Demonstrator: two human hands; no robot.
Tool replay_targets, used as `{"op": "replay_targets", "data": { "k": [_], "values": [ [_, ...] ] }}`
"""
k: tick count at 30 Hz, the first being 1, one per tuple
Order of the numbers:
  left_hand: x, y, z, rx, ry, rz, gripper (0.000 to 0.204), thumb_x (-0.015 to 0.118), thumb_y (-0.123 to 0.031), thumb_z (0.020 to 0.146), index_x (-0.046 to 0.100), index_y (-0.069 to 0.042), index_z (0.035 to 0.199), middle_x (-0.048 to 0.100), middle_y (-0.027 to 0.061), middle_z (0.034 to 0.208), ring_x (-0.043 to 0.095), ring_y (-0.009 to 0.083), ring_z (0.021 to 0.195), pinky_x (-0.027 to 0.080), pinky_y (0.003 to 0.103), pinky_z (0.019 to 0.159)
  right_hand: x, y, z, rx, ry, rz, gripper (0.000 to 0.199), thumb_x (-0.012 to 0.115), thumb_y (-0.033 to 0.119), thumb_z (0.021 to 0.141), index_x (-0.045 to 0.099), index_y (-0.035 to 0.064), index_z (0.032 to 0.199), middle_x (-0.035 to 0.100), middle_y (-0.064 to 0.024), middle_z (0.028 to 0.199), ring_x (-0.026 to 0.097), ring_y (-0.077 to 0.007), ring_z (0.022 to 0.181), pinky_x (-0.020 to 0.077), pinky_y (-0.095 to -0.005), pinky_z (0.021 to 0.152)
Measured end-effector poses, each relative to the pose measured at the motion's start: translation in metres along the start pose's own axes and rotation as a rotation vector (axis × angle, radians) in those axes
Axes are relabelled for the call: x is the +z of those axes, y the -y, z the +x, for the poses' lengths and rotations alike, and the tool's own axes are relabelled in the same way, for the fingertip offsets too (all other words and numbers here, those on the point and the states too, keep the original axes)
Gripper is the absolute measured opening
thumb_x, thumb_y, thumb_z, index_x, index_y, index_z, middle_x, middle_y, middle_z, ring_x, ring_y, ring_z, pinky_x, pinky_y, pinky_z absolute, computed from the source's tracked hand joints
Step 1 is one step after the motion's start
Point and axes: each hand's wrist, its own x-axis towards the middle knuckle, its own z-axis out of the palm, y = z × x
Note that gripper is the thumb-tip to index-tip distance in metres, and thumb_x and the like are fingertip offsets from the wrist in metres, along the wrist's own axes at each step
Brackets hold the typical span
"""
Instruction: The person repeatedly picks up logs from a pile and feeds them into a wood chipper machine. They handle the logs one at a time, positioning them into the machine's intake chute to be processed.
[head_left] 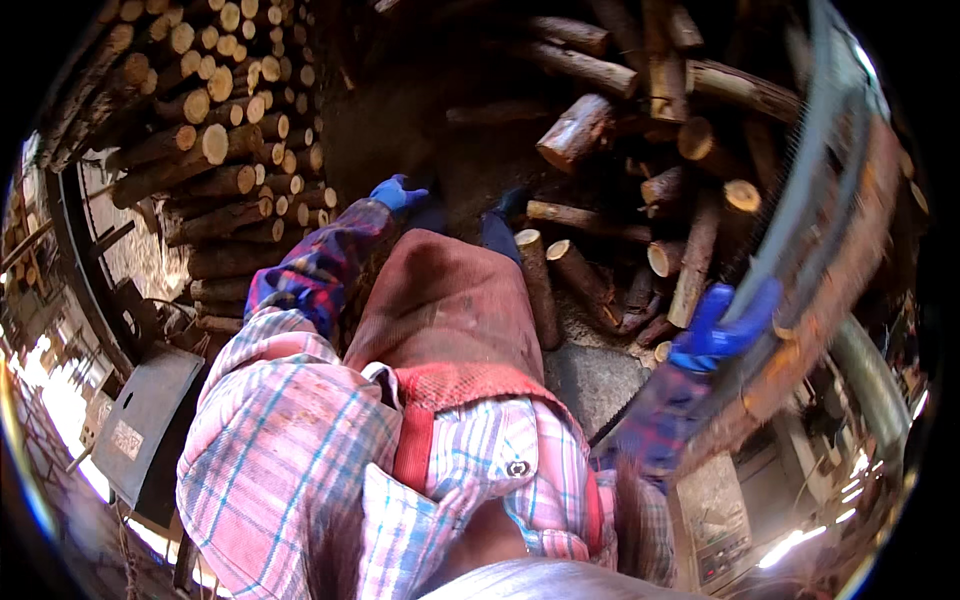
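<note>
Has a long bark-covered log at far right, slanting from upper right down toward the right forearm (bowed by the lens, probably, rather than by growth). Reaches beside it with the right hand, blue-gloved, thumb and fingers spread wide over a grey curved strip, seemingly metal; perhaps spread so for a flat, steadying press instead of a clasp. Shows nothing gripped there; cannot tell touching from merely overlapping.

Holds the left hand, also gloved, out beyond the apron, possibly for balance. Cannot tell how far curled, nor see anything in it. Wears apron and gloves over a plaid shirt, likely against bark and splinters.

Farther out, at left, find stacked logs with cut faces outward, presumably for a compact, stable pile; at right, loose logs at mixed angles, seemingly dropped rather than laid.

Spot a pale square label on the grey metal panel at lower left, too small for reading. Can make out no brand anywhere.
</note>
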Motion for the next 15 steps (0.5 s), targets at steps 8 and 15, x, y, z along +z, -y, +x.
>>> {"op": "replay_targets", "data": {
  "k": [8, 15],
  "values": [
    [0.036, -0.01, 0.155, 0.038, 0.114, 0.354, 0.09, 0.074, -0.05, 0.071, 0.033, -0.008, 0.14, 0.043, 0.0194, 0.138, 0.043, 0.036, 0.125, 0.039, 0.044, 0.102, 0.183, 0.036, -0.223, 0.783, 0.755, 0.594, 0.059, 0.063, 0.011, 0.086, 0.035, -0.0031, 0.137, 0.041, -0.017, 0.137, 0.043, -0.0264, 0.125, 0.0329, -0.0375, 0.106],
    [0.062, -0.046, 0.326, 0.353, -0.03, 0.809, 0.096, 0.078, -0.054, 0.062, 0.036, -0.018, 0.14, 0.038, 0.0147, 0.142, 0.037, 0.0358, 0.13, 0.036, 0.048, 0.104, 0.265, -0.031, -0.241, 1.185, 0.693, 0.565, 0.058, 0.063, 0.011, 0.086, 0.037, -0.001, 0.136, 0.045, -0.0139, 0.134, 0.048, -0.0211, 0.118, 0.0372, -0.0327, 0.102]
  ]
}}
